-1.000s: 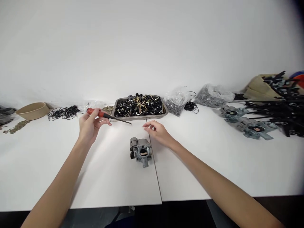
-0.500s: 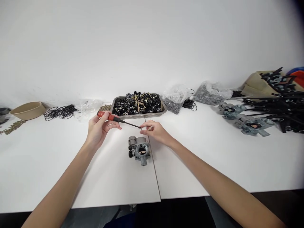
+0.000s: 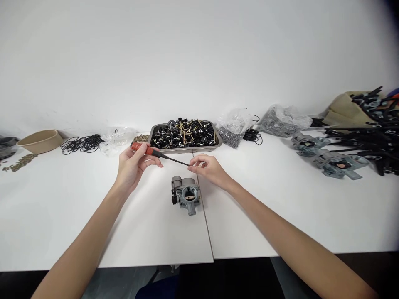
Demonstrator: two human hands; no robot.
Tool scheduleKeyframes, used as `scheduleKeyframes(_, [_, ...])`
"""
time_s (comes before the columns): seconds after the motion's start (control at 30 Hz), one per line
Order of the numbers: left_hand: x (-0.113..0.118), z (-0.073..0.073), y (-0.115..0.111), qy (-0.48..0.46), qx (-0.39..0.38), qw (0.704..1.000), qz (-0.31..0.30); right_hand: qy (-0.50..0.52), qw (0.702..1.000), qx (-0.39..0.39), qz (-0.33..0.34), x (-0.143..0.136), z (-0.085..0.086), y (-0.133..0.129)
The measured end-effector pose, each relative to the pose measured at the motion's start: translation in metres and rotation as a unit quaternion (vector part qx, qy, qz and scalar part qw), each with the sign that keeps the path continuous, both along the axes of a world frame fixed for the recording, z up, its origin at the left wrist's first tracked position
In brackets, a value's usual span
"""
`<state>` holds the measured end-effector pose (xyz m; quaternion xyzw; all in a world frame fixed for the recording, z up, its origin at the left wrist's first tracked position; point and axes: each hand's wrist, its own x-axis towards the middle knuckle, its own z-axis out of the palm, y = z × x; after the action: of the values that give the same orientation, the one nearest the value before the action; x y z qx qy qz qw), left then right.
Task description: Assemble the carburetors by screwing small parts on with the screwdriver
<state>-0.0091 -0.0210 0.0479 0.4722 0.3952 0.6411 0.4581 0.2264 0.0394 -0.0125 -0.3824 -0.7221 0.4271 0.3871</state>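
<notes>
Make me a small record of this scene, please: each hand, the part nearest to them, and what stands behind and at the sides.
Left hand: holds the red-and-black screwdriver by its handle
Right hand: at the screwdriver's tip; anything pinched is too small to tell
Nearest part: grey metal body with a round opening, on the white table
Behind: metal tray heaped with small parts
Left side: tan bowl, black loops
Right side: two more metal bodies
</notes>
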Motion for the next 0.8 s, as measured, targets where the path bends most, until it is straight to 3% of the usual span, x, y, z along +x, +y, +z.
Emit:
scheduleKeyframes(0.4, [0.013,0.019,-0.014,0.080,0.053,0.995,0.006,-0.013,0.995,0.099,-0.012,-0.002,0.008,-0.012])
scheduleKeyframes(0.67, [0.036,0.064,0.000,0.138,0.072,0.988,-0.017,0.039,0.994,0.087,-0.044,0.000,0.019,-0.016])
scheduleKeyframes(0.8, [0.048,0.081,0.008,0.195,0.125,0.972,-0.041,0.067,0.995,0.057,-0.054,0.002,0.021,-0.015])
